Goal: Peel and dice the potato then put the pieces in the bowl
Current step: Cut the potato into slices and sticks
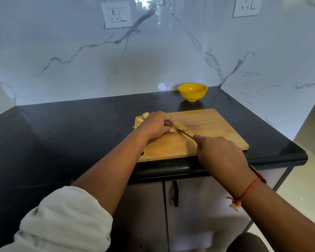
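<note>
As knife (185, 134) touches it, potato (180, 126) abuts left fingers (164, 119).

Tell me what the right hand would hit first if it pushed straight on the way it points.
The right hand points along its knife, toward the far left. First in line is the potato piece at the blade's tip, then the left hand holding it; depth there is unclear.
</note>
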### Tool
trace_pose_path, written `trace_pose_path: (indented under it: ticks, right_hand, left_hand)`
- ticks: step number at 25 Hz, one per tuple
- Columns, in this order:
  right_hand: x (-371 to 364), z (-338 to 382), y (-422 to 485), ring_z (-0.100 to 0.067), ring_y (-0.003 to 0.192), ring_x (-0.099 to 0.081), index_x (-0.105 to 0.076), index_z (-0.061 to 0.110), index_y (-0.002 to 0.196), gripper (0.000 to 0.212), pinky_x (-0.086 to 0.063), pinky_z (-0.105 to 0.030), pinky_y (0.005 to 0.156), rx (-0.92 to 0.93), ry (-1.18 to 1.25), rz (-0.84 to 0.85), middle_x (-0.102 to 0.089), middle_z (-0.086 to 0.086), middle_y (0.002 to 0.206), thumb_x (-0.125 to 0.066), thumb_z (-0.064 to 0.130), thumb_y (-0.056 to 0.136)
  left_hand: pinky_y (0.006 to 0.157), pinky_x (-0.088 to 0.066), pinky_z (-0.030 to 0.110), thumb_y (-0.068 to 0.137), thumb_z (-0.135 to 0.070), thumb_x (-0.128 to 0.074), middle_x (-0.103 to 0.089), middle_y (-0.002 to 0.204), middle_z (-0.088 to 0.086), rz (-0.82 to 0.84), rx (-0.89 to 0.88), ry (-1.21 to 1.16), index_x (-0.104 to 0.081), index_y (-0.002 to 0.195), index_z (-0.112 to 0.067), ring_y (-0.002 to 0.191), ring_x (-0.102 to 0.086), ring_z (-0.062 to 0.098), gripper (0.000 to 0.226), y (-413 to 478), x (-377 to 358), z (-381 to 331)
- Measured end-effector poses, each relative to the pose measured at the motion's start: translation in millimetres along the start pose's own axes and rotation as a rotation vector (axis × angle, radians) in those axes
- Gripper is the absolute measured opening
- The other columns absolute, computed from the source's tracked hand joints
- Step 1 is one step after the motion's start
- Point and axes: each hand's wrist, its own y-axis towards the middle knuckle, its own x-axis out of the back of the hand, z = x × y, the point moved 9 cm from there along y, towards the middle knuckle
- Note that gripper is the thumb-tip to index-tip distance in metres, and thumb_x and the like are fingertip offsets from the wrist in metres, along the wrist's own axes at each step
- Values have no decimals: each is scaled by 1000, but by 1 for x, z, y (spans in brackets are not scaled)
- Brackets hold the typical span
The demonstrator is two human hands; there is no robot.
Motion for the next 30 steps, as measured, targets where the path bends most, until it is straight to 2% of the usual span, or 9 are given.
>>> trace_pose_path:
  ticks: [5,10,14,17,20,25,30]
  right_hand:
    - [1,-1,4,-21,81,-61,-48,38,140,38,-60,-40,72,-5,84,-15,-61,-2,92,-38,26,105]
    - [1,0,6,-18,79,-61,-50,36,140,37,-60,-37,74,0,142,2,-61,-1,93,-38,28,105]
    - [-2,-1,9,-17,80,-60,-48,35,142,38,-59,-36,74,1,175,20,-60,-1,93,-38,29,105]
    - [-3,1,11,-16,79,-60,-44,35,146,41,-59,-35,75,10,208,32,-59,0,91,-38,30,106]
    - [-1,6,12,-15,80,-61,-40,35,150,44,-60,-35,77,5,238,30,-60,-1,92,-38,29,106]
    - [2,15,20,-17,84,-62,-38,35,151,48,-58,-35,79,20,262,19,-61,-2,95,-41,29,104]
    - [1,18,25,-16,88,-63,-39,35,150,46,-59,-35,82,32,277,20,-62,-2,100,-42,31,104]
  left_hand:
    - [90,-45,25,91,-21,-70,-67,124,-1,28,-19,69,-69,119,-24,114,-62,16,29,2,1,-1]
    - [84,-39,25,93,-24,-68,-63,125,0,58,-63,254,-68,110,-27,113,-57,19,18,2,2,-12]
    - [73,-41,22,91,-23,-69,-64,98,-7,105,-58,252,-66,93,-25,95,-59,13,4,-1,9,-15]
    - [70,-42,20,91,-21,-70,-56,83,-14,46,-33,227,-71,96,-21,81,-56,7,5,-4,18,-16]
    - [77,-46,23,90,-22,-72,-61,88,-9,-35,24,217,-74,96,-19,79,-55,6,7,-6,23,-14]
    - [70,-44,19,89,-26,-73,-70,90,-1,-97,99,231,-75,89,-15,79,-62,10,10,-10,24,-11]
    - [67,-45,18,91,-23,-71,-70,94,0,-67,137,198,-76,92,-16,78,-61,10,9,-14,22,-7]
